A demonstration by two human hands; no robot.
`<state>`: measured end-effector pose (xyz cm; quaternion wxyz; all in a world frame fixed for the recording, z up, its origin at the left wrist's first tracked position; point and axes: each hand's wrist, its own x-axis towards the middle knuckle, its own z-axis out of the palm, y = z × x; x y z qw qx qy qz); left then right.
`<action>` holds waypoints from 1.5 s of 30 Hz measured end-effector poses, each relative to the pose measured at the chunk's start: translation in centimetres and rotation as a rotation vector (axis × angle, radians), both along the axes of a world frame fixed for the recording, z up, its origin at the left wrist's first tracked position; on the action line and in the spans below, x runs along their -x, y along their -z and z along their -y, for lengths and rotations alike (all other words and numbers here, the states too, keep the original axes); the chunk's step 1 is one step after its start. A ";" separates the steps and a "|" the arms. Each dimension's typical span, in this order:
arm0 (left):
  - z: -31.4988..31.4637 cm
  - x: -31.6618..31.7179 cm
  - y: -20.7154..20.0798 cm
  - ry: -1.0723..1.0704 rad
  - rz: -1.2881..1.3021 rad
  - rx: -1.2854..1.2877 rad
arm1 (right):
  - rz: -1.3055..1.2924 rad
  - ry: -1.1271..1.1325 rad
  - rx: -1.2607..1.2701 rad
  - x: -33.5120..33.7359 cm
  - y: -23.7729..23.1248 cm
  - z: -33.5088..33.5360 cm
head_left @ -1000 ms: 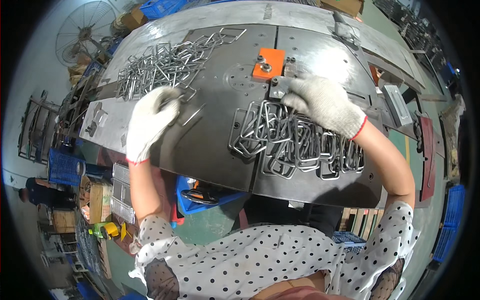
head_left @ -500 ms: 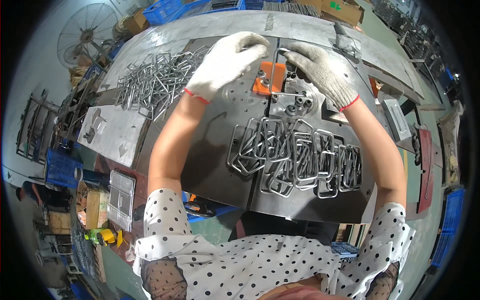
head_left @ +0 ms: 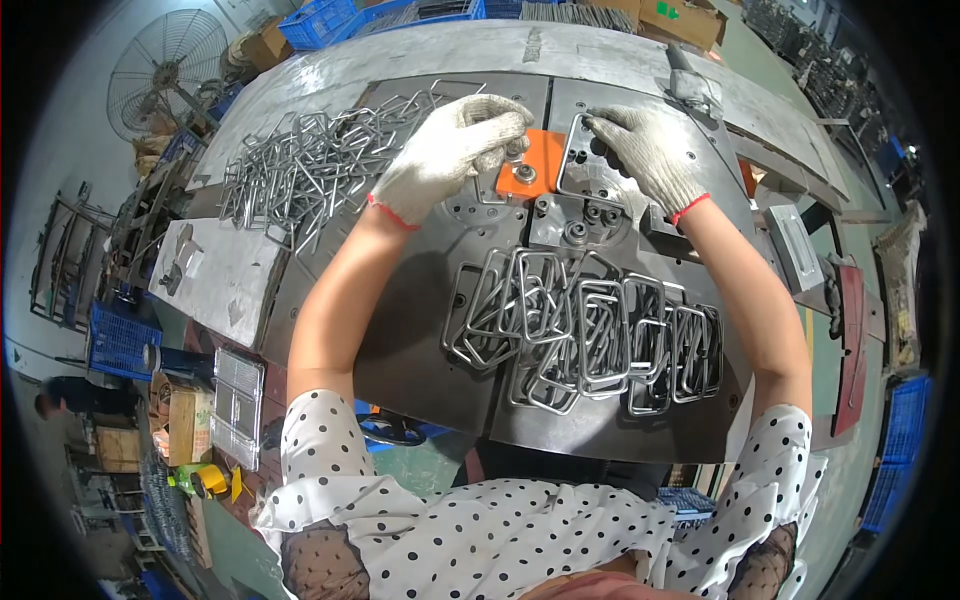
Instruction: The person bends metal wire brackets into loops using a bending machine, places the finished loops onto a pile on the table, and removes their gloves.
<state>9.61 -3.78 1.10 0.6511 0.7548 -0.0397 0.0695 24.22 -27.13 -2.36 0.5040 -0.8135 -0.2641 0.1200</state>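
My right hand (head_left: 648, 158), in a white knit glove with a red cuff, pinches the upper end of a bent metal rod frame (head_left: 562, 170) beside an orange block (head_left: 530, 178). My left hand (head_left: 450, 150), gloved alike, is closed just left of that block. From under its curled fingers shows the corner of another bent rod (head_left: 482, 192); the rest of it is hidden by the glove. Nearer me than both hands sits a steel fixture (head_left: 575, 225) with round bolts. A heap of bent rods (head_left: 310, 165) lies left of my left hand.
Several rod frames (head_left: 600, 340) lie piled on the dark steel table plate (head_left: 400, 330) closest to me. A grey tool with a wrapped handle (head_left: 692, 85) rests at the far right. Blue crates (head_left: 320, 22) and a cardboard box (head_left: 685, 20) stand beyond the table; a fan (head_left: 165, 75) is at far left.
My left hand has come down slightly, and a rod corner now shows under it. The frame at my right hand has tilted and shifted right, away from the orange block's middle.
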 end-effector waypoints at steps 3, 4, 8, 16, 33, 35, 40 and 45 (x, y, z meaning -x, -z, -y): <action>-0.1 0.4 0.0 -0.012 -0.020 0.024 | 0.029 0.002 0.117 1.0 -0.8 -0.3; 0.0 0.5 -0.2 -0.022 -0.036 0.048 | 0.029 0.001 0.114 1.0 -0.7 -0.3; 0.0 0.3 -0.2 0.013 -0.022 0.086 | 0.135 -0.022 0.282 0.4 -0.1 0.5; 0.7 0.2 0.2 -0.021 -0.023 0.087 | 0.676 -0.210 0.377 -2.2 2.5 2.5; 6.9 -4.8 1.6 0.098 -0.029 0.071 | 0.944 -0.319 0.467 -3.5 5.6 3.8; 6.4 -5.2 2.4 0.098 -0.011 0.090 | 0.971 -0.326 0.437 -3.4 5.2 3.4; 7.0 -4.6 2.1 0.084 0.036 -0.066 | 0.910 -0.308 0.499 -2.8 4.3 3.6; 6.9 -4.8 2.4 0.139 0.018 -0.021 | 0.870 -0.310 0.528 -2.9 4.5 3.8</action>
